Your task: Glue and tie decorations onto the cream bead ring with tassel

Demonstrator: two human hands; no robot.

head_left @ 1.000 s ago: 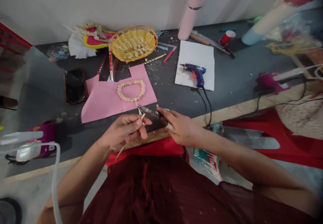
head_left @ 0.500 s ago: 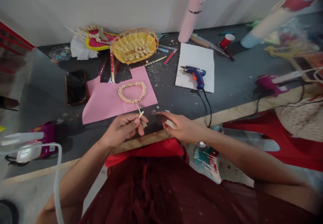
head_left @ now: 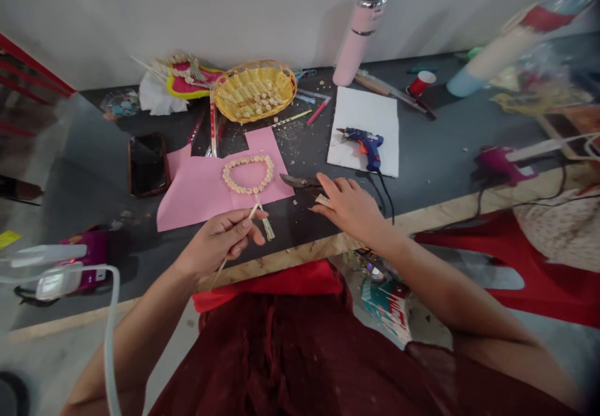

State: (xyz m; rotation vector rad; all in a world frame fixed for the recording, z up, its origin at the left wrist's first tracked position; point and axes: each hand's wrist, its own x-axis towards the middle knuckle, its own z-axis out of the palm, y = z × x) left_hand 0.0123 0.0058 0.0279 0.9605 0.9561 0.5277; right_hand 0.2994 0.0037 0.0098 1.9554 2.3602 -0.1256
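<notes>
Pale strip, slender, straight: pinched in the left hand, above the table edge. Metal cutters, curved blades: beneath the right hand, fingers extended; grip cannot be told. Knobbly cream loop, rounded, fibrous tassel below: on smooth pink sheet.

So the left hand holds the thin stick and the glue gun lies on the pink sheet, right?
Not quite: the glue gun lies on the white slab, as the head view shows. The left hand does hold the thin stick.
</notes>
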